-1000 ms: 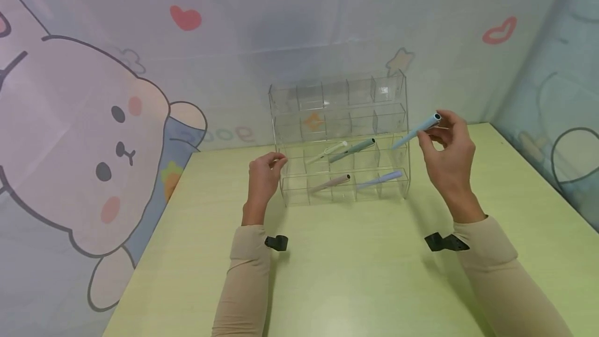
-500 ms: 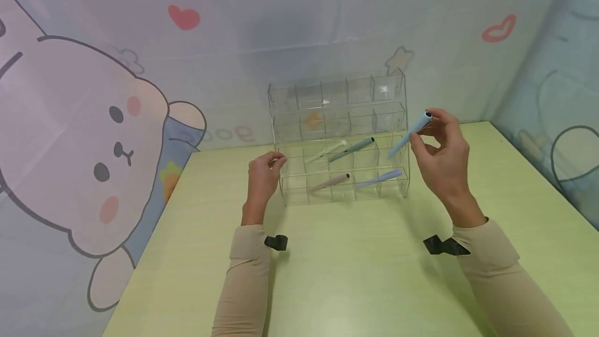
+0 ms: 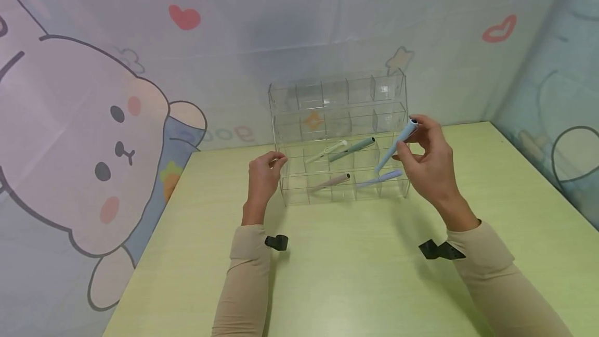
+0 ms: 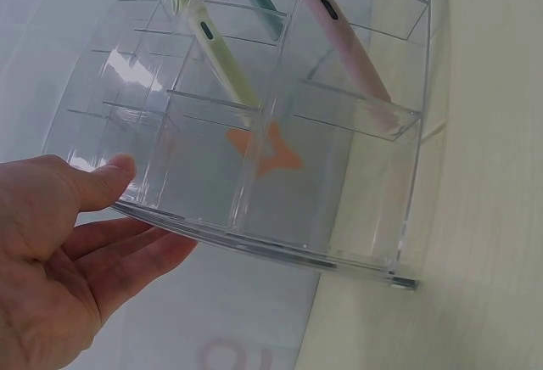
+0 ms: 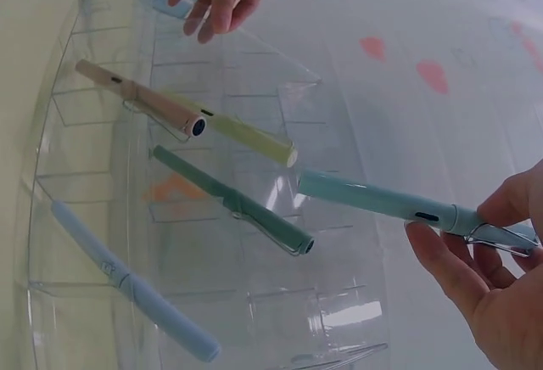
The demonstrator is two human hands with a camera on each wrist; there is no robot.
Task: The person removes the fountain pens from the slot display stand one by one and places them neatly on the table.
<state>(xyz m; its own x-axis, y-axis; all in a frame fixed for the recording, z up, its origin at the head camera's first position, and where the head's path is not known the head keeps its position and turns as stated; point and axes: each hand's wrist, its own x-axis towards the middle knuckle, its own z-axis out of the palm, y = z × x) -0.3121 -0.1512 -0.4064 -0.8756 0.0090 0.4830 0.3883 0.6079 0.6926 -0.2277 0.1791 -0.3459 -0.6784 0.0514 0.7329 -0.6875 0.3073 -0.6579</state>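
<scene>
While the left hand (image 3: 264, 177) grips the left side of the clear rack (image 3: 296, 197), the fingers of the right hand (image 3: 431, 166) pinch the light blue pen (image 3: 395, 146), whose long axis slants down and leftward from them over the rack's right part.

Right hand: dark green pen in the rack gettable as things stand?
Probably not as is: the right hand pinches the light blue pen, which also sits between it and the dark green pen. With that hand free, the dark green pen's exposed end looks reachable.
</scene>
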